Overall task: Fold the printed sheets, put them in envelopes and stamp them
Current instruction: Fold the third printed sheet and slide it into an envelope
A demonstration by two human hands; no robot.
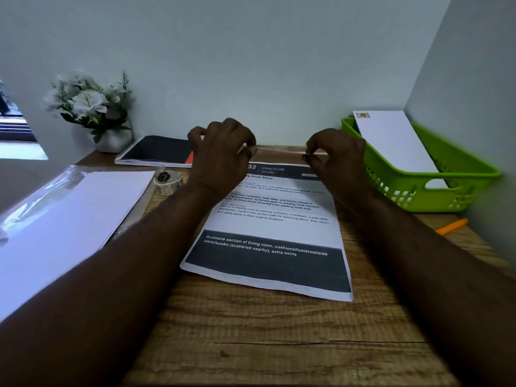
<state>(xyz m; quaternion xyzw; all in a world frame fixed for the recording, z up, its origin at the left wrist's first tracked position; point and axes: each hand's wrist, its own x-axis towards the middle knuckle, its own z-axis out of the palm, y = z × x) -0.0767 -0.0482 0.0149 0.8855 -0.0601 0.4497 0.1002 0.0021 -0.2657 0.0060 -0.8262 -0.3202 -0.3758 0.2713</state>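
Both hands pinching the sheet's far edge.

Sheet (275, 227) lies mid-tabletop (279, 344), print up, its far edge lifted. Left hand (223, 146) and right hand (337, 157) each closed on that edge between thumb and fingers. Stamped envelope (393, 141) stands in basket (446, 174) at the far right corner.

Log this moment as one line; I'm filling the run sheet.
stage: folding | left hand: pinching far edge of printed sheet | right hand: same | stamped envelope: in green basket
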